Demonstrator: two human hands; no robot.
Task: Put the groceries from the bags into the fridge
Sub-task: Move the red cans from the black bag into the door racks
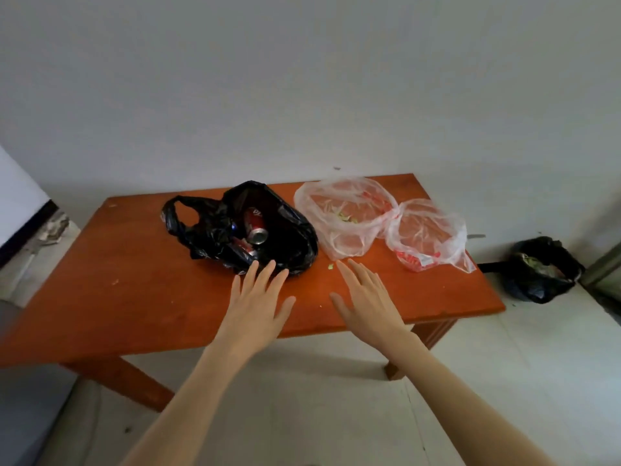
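Note:
An open black plastic bag [292,237] lies on the orange-brown wooden table [111,280]; a red drink can [254,224] lies inside it, with other cans partly hidden below. Two clear plastic bags sit to its right: the nearer clear bag [346,213] holds only green scraps, and the far clear bag [426,233] has red print. My left hand [257,304] is spread flat just in front of the black bag, fingertips at its edge. My right hand [364,297] is spread over the table in front of the nearer clear bag. Both hold nothing.
The table stands against a white wall. A black bin bag with rubbish [544,267] sits on the pale floor at the right. A dark edge and rubble [50,227] lie at the far left. No fridge is in view.

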